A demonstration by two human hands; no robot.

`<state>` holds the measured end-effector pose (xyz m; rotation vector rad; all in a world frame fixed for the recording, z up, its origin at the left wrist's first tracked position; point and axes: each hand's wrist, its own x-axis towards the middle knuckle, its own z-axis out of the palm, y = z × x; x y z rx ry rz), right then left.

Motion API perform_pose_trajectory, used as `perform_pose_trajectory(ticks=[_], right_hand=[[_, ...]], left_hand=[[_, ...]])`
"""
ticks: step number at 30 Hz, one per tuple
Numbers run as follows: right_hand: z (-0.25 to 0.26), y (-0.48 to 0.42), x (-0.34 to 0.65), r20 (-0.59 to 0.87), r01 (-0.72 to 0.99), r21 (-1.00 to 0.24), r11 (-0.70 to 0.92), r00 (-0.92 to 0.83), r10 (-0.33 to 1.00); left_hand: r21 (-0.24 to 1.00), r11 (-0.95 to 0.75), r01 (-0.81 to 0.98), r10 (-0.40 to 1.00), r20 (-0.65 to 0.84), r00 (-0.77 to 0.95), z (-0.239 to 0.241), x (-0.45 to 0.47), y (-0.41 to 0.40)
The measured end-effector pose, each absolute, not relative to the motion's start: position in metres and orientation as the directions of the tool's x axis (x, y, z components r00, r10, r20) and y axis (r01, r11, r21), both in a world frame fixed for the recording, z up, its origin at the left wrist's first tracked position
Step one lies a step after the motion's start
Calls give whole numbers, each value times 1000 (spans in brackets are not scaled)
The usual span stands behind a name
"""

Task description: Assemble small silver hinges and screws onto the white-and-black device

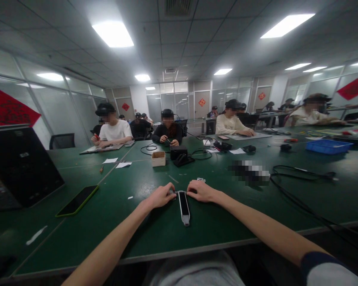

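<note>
A slim white-and-black remote-like device (pixel 183 206) lies on the green table (pixel 155 234), pointing toward me. My left hand (pixel 161 196) curls its fingers against the device's far end on the left side. My right hand (pixel 200 190) pinches the same far end from the right. A small metal part (pixel 201 180) lies just beyond my right hand. What the fingertips pinch is too small to make out.
A phone in a green case (pixel 77 200) lies at the left, beside a dark monitor (pixel 19 167). A small box (pixel 158 158), a black device (pixel 180 155) and cables (pixel 298 180) lie further out. A blue tray (pixel 328 146) stands far right. Several people sit working across the table.
</note>
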<state>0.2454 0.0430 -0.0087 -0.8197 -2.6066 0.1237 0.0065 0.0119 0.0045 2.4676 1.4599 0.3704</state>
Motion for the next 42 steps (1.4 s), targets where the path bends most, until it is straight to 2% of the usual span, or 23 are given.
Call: perform_pose_trajectory(ticks=[11,16,18,22,30,33,36,42], right_hand=[[6,43,246,301,562,-234,794,-734,609],[10,63,273,388,746,-157,647,-556,735],[4,74,286,356,793,-148,592,-516,779],[-7,88,300,239,791,-200,578,-533,812],[-4,79,285,308,834,-207,511,-440,844],[1,70,278,432,814,-236,531,-401,807],[3,59,267,510,722,-288,630,-441,739],[-5,49,247,451,579,-394,714,-555,699]], left_hand=[[262,-479,838,876,87,474,10,2,10],[295,-475,829,878,86,472,14,2,9],[307,-479,822,874,83,479,15,1,9],[290,-493,820,867,93,489,15,2,10],[199,-500,843,866,101,490,14,5,10],[178,-515,838,857,116,502,13,6,9],[152,-534,831,845,126,520,12,8,8],[119,-553,824,832,126,540,10,8,8]])
